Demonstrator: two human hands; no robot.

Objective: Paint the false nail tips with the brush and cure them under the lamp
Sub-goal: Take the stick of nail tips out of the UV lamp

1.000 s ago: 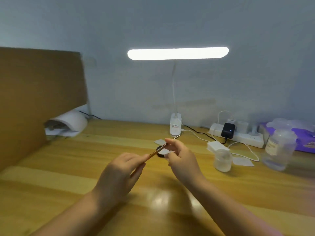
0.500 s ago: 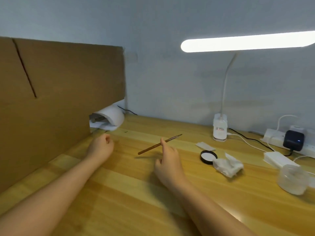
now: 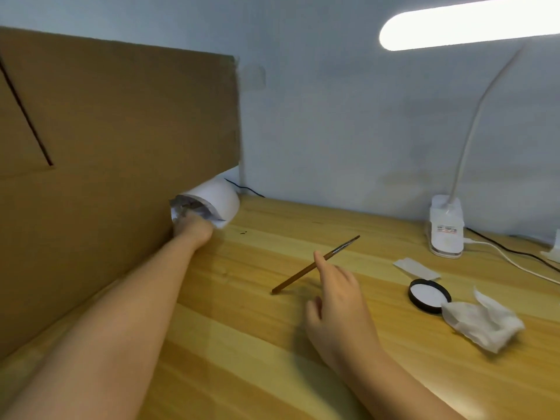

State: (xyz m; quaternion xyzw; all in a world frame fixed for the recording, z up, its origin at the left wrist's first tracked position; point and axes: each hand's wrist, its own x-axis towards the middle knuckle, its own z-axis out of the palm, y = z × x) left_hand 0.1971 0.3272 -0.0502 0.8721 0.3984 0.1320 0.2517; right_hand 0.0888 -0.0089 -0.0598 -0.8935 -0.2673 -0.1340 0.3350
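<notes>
A small white curing lamp (image 3: 218,196) lies on the wooden table (image 3: 257,359) at the far left, by the edge of a cardboard panel. My left hand (image 3: 194,230) reaches into its foil-lined mouth, and its fingers are hidden inside. No false nail tip shows. My right hand (image 3: 339,301) hovers over the middle of the table and holds a thin brown brush (image 3: 295,278) between its fingers. The brush slants, with its bristle end up and to the right and its butt end close to the tabletop.
A tall cardboard panel (image 3: 121,140) walls off the left side. To the right lie a round black lid with a white inside (image 3: 428,295), a crumpled tissue (image 3: 481,324) and a paper slip (image 3: 415,268). A lit desk lamp's base (image 3: 447,228) and cables sit at the back right.
My left hand let go of the brush, moved left and reached into the curing lamp. My right hand kept the brush. The view swung to the left.
</notes>
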